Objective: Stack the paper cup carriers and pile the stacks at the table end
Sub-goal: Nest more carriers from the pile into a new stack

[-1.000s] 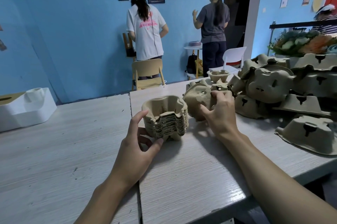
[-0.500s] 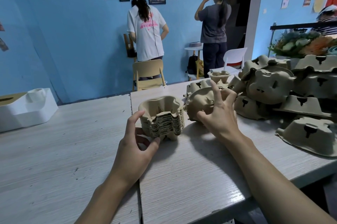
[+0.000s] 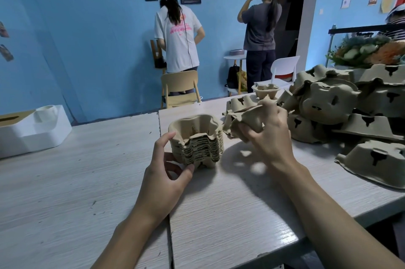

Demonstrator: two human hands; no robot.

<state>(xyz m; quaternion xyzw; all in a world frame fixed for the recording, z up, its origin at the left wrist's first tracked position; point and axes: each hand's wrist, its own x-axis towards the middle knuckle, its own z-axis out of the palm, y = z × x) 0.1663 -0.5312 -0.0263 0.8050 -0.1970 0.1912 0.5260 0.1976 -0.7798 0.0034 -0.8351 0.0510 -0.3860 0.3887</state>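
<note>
The likeliest slip, as I judge it, is a bad nesting. The nested stack of brown moulded-pulp cup carriers (image 3: 197,139) stands upright on the pale wood-grain table (image 3: 241,214), and the single brown pulp carrier (image 3: 247,118) held just right of the stack is tilted and looks bent in the grasp. If it comes down rotated or off-centre, its cup wells would ride on the stack's rim instead of dropping in, and a downward press could then tip the stack or crush the soft pulp. A sweeping elbow could also disturb the loose heap of brown pulp carriers (image 3: 328,102) further right of the stack, some of which lean on one another. The left hand (image 3: 166,172) grips the stack on its left side: the forefinger curls onto the upper rim, the thumb presses the near bottom edge, and the other fingers are tucked behind the lower layers. The right hand (image 3: 267,137) is clenched round the single carrier, fingers wrapped over its top and thumb under it, holding it off the table at about the height of the stack's rim.
</note>
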